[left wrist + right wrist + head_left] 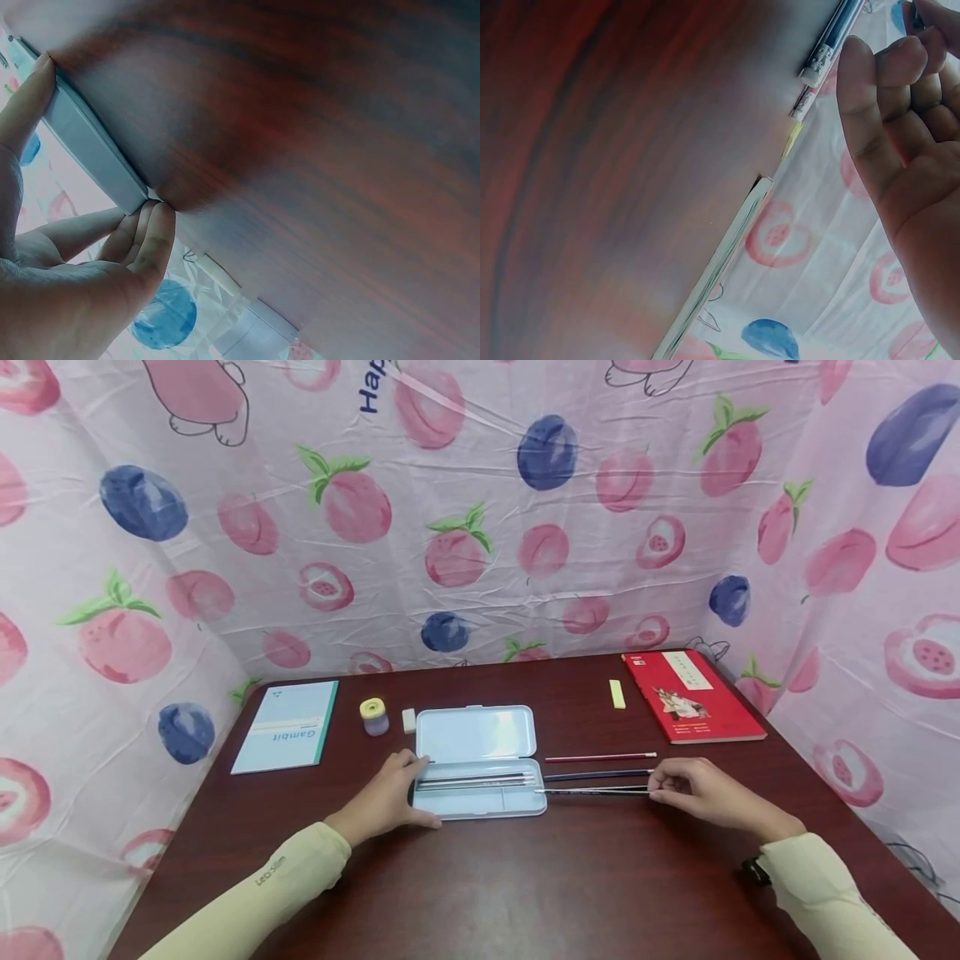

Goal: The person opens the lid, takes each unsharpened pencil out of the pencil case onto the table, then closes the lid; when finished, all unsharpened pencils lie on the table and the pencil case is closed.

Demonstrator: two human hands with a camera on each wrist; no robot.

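Note:
A light-blue pencil case (480, 811) lies open on the table, its lid (476, 732) folded back. Several pencils (472, 782) rest in its long compartment. My left hand (390, 793) grips the case's left end, thumb at the front corner and fingers towards the back. My right hand (693, 787) pinches the right end of a thin dark pencil with a pale streak (592, 791). This pencil's other end reaches the case's right rim. Just behind it lie a blue pencil (596, 774) and a red pencil (600, 757). The right wrist view mostly hides the pinched pencil.
Left of the case are a white eraser (408, 721), a yellow-lidded small jar (374, 717) and a light-blue notebook (287, 727). At the back right, a yellow strip (617, 694) lies beside a red book (693, 697). Fruit-patterned curtains (480, 602) surround the table (525, 885).

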